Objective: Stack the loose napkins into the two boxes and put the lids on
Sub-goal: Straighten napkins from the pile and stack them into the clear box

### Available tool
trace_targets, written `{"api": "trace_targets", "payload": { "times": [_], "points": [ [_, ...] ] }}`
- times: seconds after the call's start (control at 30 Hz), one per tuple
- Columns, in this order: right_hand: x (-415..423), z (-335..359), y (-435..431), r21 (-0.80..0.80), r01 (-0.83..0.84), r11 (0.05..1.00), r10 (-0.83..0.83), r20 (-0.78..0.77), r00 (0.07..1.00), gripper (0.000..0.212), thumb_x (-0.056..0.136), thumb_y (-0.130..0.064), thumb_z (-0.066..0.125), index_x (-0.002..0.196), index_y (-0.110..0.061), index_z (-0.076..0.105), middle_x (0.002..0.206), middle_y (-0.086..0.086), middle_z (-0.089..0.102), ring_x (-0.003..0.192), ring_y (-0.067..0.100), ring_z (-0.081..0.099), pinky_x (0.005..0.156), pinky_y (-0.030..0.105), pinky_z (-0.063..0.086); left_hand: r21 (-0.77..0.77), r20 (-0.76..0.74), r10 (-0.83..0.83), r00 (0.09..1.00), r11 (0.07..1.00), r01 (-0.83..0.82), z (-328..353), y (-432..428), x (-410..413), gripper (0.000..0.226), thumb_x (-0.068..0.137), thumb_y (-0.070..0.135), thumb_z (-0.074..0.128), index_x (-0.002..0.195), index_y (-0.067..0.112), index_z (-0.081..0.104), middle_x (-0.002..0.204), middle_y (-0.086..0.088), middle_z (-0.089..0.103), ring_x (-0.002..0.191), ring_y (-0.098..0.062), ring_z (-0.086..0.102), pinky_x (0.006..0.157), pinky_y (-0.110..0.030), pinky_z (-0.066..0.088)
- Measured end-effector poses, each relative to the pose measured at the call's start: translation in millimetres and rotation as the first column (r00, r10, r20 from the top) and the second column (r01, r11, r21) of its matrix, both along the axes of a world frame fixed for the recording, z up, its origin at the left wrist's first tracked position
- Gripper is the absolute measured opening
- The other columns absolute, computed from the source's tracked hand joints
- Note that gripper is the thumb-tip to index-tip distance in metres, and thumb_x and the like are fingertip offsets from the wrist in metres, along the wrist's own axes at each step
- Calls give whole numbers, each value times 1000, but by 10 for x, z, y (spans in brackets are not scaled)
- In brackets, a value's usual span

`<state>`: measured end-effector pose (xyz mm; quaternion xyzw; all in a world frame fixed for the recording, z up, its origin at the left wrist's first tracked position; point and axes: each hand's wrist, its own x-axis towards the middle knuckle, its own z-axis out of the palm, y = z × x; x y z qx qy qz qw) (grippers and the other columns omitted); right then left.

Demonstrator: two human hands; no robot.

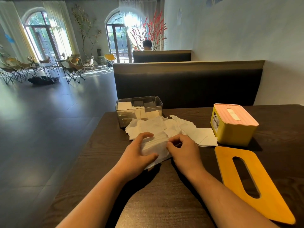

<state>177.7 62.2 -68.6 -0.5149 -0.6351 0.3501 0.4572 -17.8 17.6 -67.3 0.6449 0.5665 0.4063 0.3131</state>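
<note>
Dark wooden tabletop (164, 203), viewed from its near edge.

Toward the middle, slightly left: stack of napkins (156, 143), held between both hands, lower corner down on the wood.
- Left hand (139, 150): clamped on the stack's left side, fingers curled over the top, thumb against the near face.
- Right hand (182, 148): curled at the stack's right side, fingertips pinching its edge.
- Hands close together, parted only by the stack itself.

Just beyond the hands: loose napkins (174, 127) in an untidy white heap, spread from the foot of the clear box across to the yellow box, some overlapping, some creased.

At the far left corner: clear box (139, 104), upright, lidless, partly filled with napkins, leaning unevenly inside. Heap touching its near wall.

Toward the far right edge: yellow box (233, 134), upright, closed with a pink lid (246, 119). White paper visible in the lid's slot. Label on the left wall, too small to read.

Near the right edge, in front of the yellow box and apart from it: yellow lid (263, 203), flat on the wood, oblong slot through its centre.

Beyond the far edge: dark booth seat back (189, 83).
</note>
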Motion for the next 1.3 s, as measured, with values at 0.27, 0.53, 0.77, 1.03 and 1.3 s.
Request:
{"api": "trace_targets", "payload": {
  "times": [0.27, 0.53, 0.77, 1.03, 1.3],
  "points": [
    [-35, 35, 36, -168, -192, 967, 174, -120, 978, 75, 98, -9, 66, 153, -43, 28, 157, -6, 38, 139, 13, 38, 92, 21, 44, 31, -15, -17, 1000, 999, 18, 47, -38, 33, 62, 91, 13, 77, 132, 52, 49, 133, 18, 55, 108, 12, 59, 81, -5, 49],
    [-24, 75, 22, -217, -313, 924, 283, -160, 946, 74, 97, 3, 59, 147, -47, 37, 131, -7, 51, 108, 11, 61, 72, 19, 59, -41, -3, -55, 999, 998, 54, 85, -55, 7, 71, 88, 13, 79, 131, 58, 44, 128, 10, 58, 101, -4, 70, 80, -18, 58],
    [-101, 56, -6, -193, -255, 948, 221, -181, 958, 49, 99, 3, 52, 126, -38, 60, 122, -1, 64, 100, 10, 67, 67, 17, 55, 40, 158, 83, 984, 995, -90, 20, -10, 89, 74, 93, 9, 75, 136, 59, 42, 130, 9, 59, 105, -1, 69, 87, -25, 61],
    [-126, 46, 6, -207, -386, 899, 381, -66, 922, 77, 99, -6, 57, 153, -49, 24, 135, -20, 37, 123, 8, 50, 97, 20, 51, -48, 388, 7, 922, 999, 13, 7, 26, 157, 82, 94, -8, 64, 145, 51, 37, 144, -1, 52, 112, -10, 72, 85, -26, 61],
    [-121, 47, 20, -197, -355, 914, 343, -92, 935, 72, 94, 1, 54, 139, -53, 37, 137, -7, 45, 115, 15, 58, 82, 25, 57, -34, 243, 93, 966, 996, -87, 12, 26, 111, 75, 88, -1, 68, 135, 52, 44, 135, 2, 57, 108, -19, 70, 87, -40, 64]
  ]
}}
